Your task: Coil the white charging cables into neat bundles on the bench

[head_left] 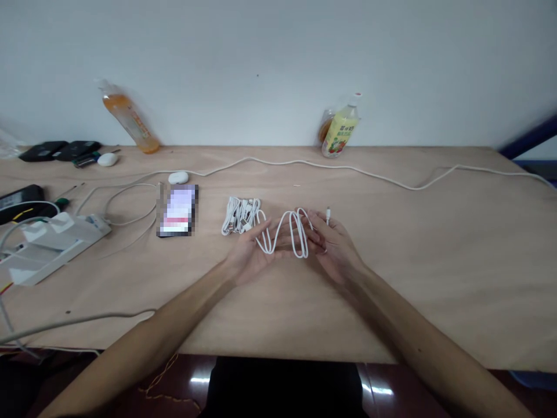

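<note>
While you work above it, tabletop [435,249]: pale wood, strewn with electronics toward your left.
Long cable [250,158]: winding across the tabletop's far part.
Power strip [61,238]: white, at your far left.
Bottles: orange drink [130,122] at back left; yellow-labelled bottle [342,130] at back, right of centre.
Your left hand [246,255] and right hand [337,244]: close together, the right closed on a white cable [299,235], the left stretched beneath its loops, its grip impossible to tell.
White cable: looped between your palms.
Phone [178,209]: lit, left of your hands.
Cable bundle [235,215]: just beyond your left hand.
White case [178,177]: just behind the phone.
Plug [328,215]: upright above your right fingers.
</note>
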